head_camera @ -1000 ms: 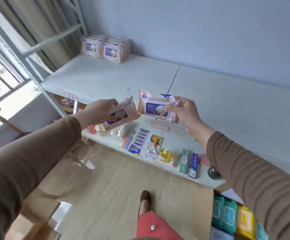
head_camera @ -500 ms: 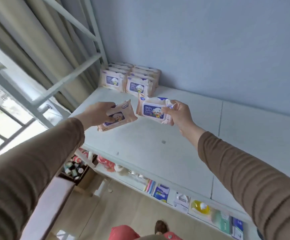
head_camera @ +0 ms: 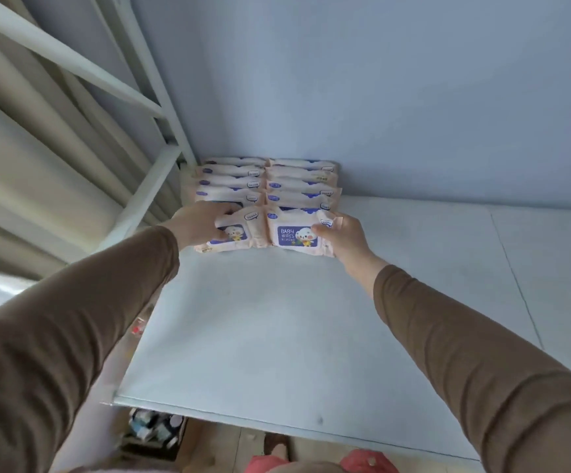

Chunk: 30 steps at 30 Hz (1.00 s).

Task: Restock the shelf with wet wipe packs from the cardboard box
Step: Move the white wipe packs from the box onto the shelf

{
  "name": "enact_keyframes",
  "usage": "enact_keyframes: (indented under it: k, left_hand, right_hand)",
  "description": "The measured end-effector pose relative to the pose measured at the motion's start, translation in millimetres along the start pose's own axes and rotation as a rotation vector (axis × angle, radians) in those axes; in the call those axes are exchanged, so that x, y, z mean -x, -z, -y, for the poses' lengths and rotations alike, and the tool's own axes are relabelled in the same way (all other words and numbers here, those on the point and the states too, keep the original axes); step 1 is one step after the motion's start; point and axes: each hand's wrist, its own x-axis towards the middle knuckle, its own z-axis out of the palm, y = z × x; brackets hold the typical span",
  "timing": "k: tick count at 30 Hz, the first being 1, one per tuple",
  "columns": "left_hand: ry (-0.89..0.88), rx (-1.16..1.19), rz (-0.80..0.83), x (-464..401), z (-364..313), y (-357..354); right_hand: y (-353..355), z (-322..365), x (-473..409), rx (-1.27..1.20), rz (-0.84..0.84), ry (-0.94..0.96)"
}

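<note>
My left hand (head_camera: 199, 224) grips the left wet wipe pack (head_camera: 234, 233), fingers wrapped over its top and left edge. My right hand (head_camera: 340, 235) holds the right wet wipe pack (head_camera: 296, 236) by its right end, thumb on the front face. Both packs stand side by side, touching, on the white shelf (head_camera: 277, 336), directly in front of two rows of stocked packs (head_camera: 267, 180) against the blue wall (head_camera: 379, 97).
</note>
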Motion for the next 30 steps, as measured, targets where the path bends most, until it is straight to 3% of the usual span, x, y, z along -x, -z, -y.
enact_keyframes:
  k: [7,10,13,25,30]
  left_hand:
    - [-0.068,0.132,-0.139,-29.6,24.0,-10.5]
    - [-0.103,0.090,-0.294,-23.2,30.2,-17.1]
    - [-0.098,-0.004,-0.376,-17.8,31.1,-22.5]
    - [0.011,-0.115,-0.359,-19.5,10.2,-22.4]
    - [-0.120,-0.150,-0.486,-0.1,-25.5,-32.2]
  right_hand:
    - [-26.5,-6.5,-0.1,0.313,-0.274,0.151]
    - [-31.3,-20.1,9.9,0.413,-0.391,0.157]
    - [-40.6,-32.0,14.4,0.484,-0.401,0.172]
    - [-32.2,-24.8,2.5,0.602,-0.373,0.099]
    - [-3.1,-34.0,23.6,0.704,-0.377,0.084]
